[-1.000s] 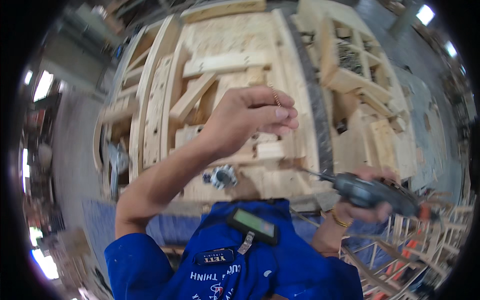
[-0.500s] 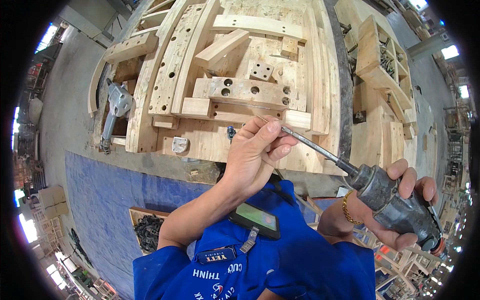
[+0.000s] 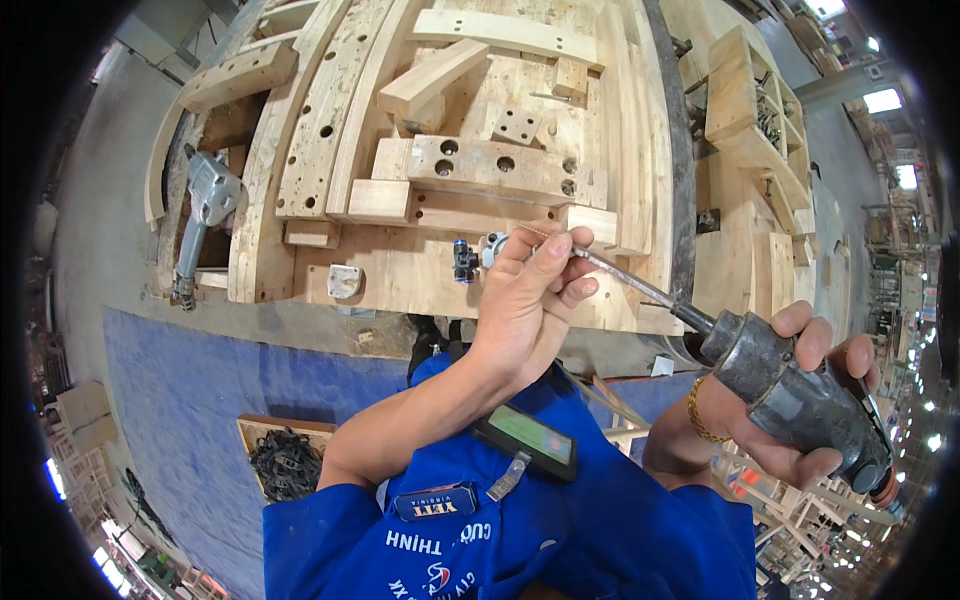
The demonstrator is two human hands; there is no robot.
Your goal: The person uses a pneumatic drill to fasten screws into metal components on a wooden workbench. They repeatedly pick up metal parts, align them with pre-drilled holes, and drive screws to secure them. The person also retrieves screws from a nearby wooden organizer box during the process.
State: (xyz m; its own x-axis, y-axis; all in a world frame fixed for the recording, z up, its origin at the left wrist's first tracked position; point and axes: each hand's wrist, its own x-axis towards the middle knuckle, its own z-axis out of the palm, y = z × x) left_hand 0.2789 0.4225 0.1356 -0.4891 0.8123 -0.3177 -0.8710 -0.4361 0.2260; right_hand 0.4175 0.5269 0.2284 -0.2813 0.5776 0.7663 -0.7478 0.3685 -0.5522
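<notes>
My right hand (image 3: pixel 800 400) wraps around a dark metal power screwdriver (image 3: pixel 765 365), with the body tilted and its long bit (image 3: pixel 640 287) aimed up and left. At the bit's far end, my left hand (image 3: pixel 535 290) pinches with thumb and fingers. A thin, threaded screw (image 3: pixel 533 231) sticks out past those fingertips, roughly in line with the bit. Whether the bit sits in the screw's head is hidden by the fingers. Just beyond the left hand lies a drilled wooden beam (image 3: pixel 480 165) among other wood pieces. A blue-black hose fitting (image 3: pixel 465 261) shows beside the left hand.
The wooden workbench (image 3: pixel 400 270) carries a drilled wood block (image 3: pixel 517 124), a loose angled block (image 3: pixel 432 78) and a small whitish block (image 3: pixel 345 282). Another power tool (image 3: pixel 210 200) rests at the left. A compartmented wooden box (image 3: pixel 735 100) stands right; a tray of black straps (image 3: pixel 285 460) is lower left.
The bench and its wood pieces have shifted slightly left in view. Both hands have moved a little right relative to the bench, keeping the same hold on the screwdriver and screw.
</notes>
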